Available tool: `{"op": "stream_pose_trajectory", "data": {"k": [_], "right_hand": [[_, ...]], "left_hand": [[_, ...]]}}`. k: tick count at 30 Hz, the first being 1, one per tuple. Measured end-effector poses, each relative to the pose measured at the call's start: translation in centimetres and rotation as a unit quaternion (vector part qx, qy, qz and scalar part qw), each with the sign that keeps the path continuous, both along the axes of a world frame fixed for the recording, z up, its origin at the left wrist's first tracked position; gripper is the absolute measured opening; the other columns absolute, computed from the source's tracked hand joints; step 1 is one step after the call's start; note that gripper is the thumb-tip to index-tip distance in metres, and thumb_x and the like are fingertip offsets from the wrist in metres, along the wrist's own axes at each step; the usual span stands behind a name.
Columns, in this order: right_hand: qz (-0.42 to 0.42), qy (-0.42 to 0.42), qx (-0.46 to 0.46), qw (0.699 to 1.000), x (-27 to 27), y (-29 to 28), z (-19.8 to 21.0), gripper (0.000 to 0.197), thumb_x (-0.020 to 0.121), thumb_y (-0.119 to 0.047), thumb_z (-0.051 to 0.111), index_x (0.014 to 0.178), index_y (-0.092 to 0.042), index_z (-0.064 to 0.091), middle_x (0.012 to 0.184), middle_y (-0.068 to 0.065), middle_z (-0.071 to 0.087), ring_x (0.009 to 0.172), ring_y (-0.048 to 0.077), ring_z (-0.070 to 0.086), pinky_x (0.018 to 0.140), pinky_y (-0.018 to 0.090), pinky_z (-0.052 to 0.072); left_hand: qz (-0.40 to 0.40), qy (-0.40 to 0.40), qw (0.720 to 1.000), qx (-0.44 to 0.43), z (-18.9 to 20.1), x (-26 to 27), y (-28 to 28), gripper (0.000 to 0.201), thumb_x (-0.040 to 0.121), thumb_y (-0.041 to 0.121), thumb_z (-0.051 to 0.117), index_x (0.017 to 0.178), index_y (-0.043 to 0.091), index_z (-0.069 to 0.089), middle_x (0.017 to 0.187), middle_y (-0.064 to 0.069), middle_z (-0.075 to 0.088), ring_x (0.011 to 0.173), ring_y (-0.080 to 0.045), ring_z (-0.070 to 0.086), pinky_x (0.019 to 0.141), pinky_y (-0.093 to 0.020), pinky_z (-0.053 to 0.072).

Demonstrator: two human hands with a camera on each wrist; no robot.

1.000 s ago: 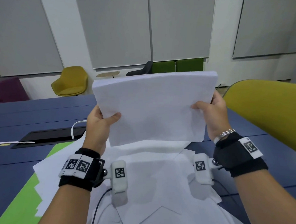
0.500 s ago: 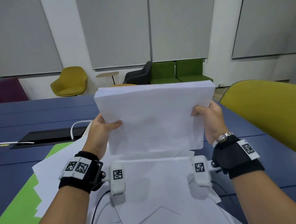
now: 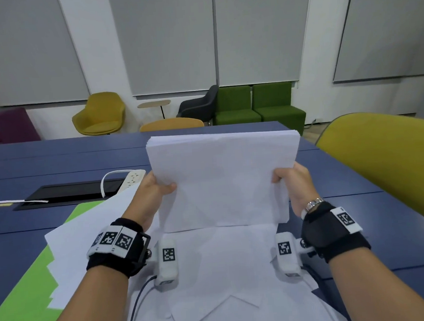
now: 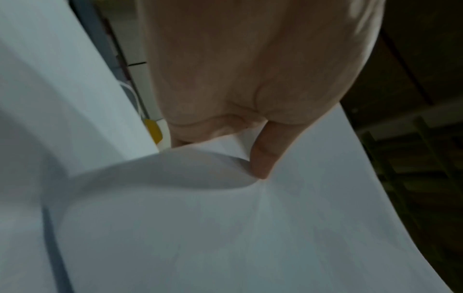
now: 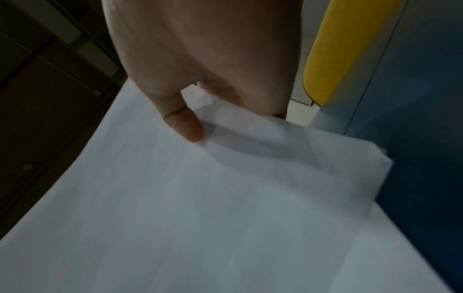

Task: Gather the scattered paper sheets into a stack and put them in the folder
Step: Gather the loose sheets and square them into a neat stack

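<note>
I hold a thick stack of white paper sheets (image 3: 222,179) upright, its lower edge resting on more loose white sheets (image 3: 220,265) spread over the blue table (image 3: 55,156). My left hand (image 3: 155,189) grips the stack's left side, thumb (image 4: 263,156) on the front. On the opposite side my right hand (image 3: 290,182) grips it the same way, thumb (image 5: 185,124) pressing the paper. A green folder (image 3: 22,296) lies flat at the left, partly under a few sheets (image 3: 90,234).
A yellow chair back (image 3: 391,162) stands close on the right. A white power strip (image 3: 132,178) and a black cable hatch (image 3: 70,192) lie beyond my left hand. Armchairs and green sofas line the far wall.
Both hands have lowered the upright stack steadily, so its bottom edge has come down onto the loose sheets on the table. The grip on both sides is unchanged.
</note>
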State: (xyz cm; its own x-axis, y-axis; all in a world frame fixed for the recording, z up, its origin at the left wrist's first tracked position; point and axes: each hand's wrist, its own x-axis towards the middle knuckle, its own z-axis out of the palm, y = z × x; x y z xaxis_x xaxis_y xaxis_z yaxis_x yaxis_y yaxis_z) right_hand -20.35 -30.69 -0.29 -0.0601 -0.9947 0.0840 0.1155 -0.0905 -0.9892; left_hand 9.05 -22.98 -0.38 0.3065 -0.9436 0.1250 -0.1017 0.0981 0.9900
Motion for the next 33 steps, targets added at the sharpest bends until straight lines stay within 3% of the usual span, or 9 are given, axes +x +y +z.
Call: {"op": "stream_pose_trajectory", "data": {"k": [5, 7, 11, 14, 17, 20, 24, 28, 33], "right_hand": [[-0.012, -0.005, -0.014, 1.0, 0.0, 0.1, 1.7, 0.024, 0.071, 0.009, 0.055, 0.086, -0.01, 0.059, 0.088, 0.005, 0.062, 0.083, 0.026, 0.056, 0.069, 0.032, 0.045], [-0.052, 0.034, -0.034, 0.998, 0.2, -0.1, 2.4, 0.026, 0.075, -0.009, 0.065, 0.099, -0.015, 0.055, 0.102, 0.001, 0.062, 0.094, 0.024, 0.058, 0.078, 0.037, 0.05], [-0.134, 0.038, -0.051, 0.989, 1.7, 1.3, 3.8, 0.091, 0.073, -0.057, 0.076, 0.147, -0.029, 0.031, 0.149, -0.004, 0.036, 0.137, 0.018, 0.038, 0.111, 0.047, 0.037], [0.008, -0.087, 0.017, 0.996, 4.4, 3.9, 4.7, 0.11, 0.072, -0.064, 0.078, 0.156, -0.037, 0.012, 0.154, -0.01, 0.031, 0.138, 0.013, 0.035, 0.114, 0.05, 0.035], [0.148, -0.144, 0.049, 0.977, 7.3, 6.3, 4.7, 0.088, 0.074, -0.051, 0.083, 0.145, -0.031, 0.035, 0.133, -0.01, 0.057, 0.124, 0.014, 0.054, 0.104, 0.053, 0.047], [0.086, -0.197, 0.012, 0.977, 8.6, 6.4, 4.3, 0.04, 0.09, -0.016, 0.073, 0.123, -0.028, 0.053, 0.114, -0.012, 0.071, 0.104, 0.013, 0.067, 0.084, 0.037, 0.056], [-0.068, -0.211, -0.028, 0.975, 7.6, 5.1, 3.9, 0.04, 0.088, 0.0, 0.062, 0.118, -0.022, 0.05, 0.11, -0.008, 0.064, 0.09, 0.013, 0.062, 0.082, 0.031, 0.051], [-0.094, -0.161, -0.094, 0.978, 5.4, 4.6, 5.0, 0.042, 0.086, 0.006, 0.06, 0.122, -0.015, 0.051, 0.106, -0.005, 0.067, 0.08, 0.008, 0.066, 0.071, 0.027, 0.054], [0.017, -0.128, -0.141, 0.982, 1.9, 3.7, 6.8, 0.05, 0.087, 0.017, 0.059, 0.125, -0.014, 0.056, 0.11, -0.004, 0.073, 0.092, 0.008, 0.073, 0.073, 0.024, 0.059]], "left_hand": [[0.027, -0.01, 1.0, -0.011, 2.6, -0.3, 0.7, 0.04, 0.095, -0.009, 0.058, 0.128, 0.012, 0.065, 0.121, -0.004, 0.074, 0.11, -0.026, 0.07, 0.09, -0.04, 0.054], [0.054, 0.011, 0.998, -0.017, 3.8, -0.3, 1.3, 0.036, 0.094, -0.01, 0.056, 0.124, 0.007, 0.067, 0.118, -0.008, 0.074, 0.106, -0.029, 0.07, 0.091, -0.042, 0.055], [0.124, 0.134, 0.983, -0.003, 4.5, 0.6, 1.7, 0.03, 0.095, -0.011, 0.055, 0.12, 0.002, 0.066, 0.11, -0.011, 0.072, 0.096, -0.029, 0.069, 0.086, -0.039, 0.055], [0.158, 0.239, 0.958, 0.009, 4.2, 1.0, 1.2, 0.034, 0.09, -0.007, 0.063, 0.124, -0.003, 0.065, 0.125, -0.016, 0.071, 0.116, -0.031, 0.068, 0.099, -0.042, 0.051], [0.152, 0.281, 0.948, 0.006, 4.1, -0.9, 0.5, 0.032, 0.09, -0.006, 0.063, 0.122, -0.002, 0.066, 0.128, -0.015, 0.069, 0.121, -0.029, 0.065, 0.105, -0.039, 0.046], [0.11, 0.293, 0.95, 0.007, 3.9, -4.2, 0.6, 0.022, 0.093, -0.007, 0.059, 0.112, 0.001, 0.068, 0.121, -0.015, 0.071, 0.117, -0.032, 0.066, 0.108, -0.047, 0.048], [0.047, 0.298, 0.953, 0.018, 3.5, -6.9, 1.0, 0.017, 0.097, -0.005, 0.056, 0.105, -0.001, 0.07, 0.112, -0.017, 0.072, 0.102, -0.034, 0.068, 0.097, -0.046, 0.052], [-0.039, 0.28, 0.959, 0.023, 4.3, -6.2, 1.9, 0.02, 0.088, 0.001, 0.066, 0.108, 0.0, 0.069, 0.111, -0.017, 0.069, 0.098, -0.031, 0.065, 0.089, -0.042, 0.055], [-0.116, 0.346, 0.93, -0.05, 5.7, -0.6, 3.3, 0.062, 0.088, 0.053, 0.068, 0.132, 0.01, 0.062, 0.126, -0.013, 0.066, 0.108, -0.034, 0.059, 0.096, -0.048, 0.044]]}}
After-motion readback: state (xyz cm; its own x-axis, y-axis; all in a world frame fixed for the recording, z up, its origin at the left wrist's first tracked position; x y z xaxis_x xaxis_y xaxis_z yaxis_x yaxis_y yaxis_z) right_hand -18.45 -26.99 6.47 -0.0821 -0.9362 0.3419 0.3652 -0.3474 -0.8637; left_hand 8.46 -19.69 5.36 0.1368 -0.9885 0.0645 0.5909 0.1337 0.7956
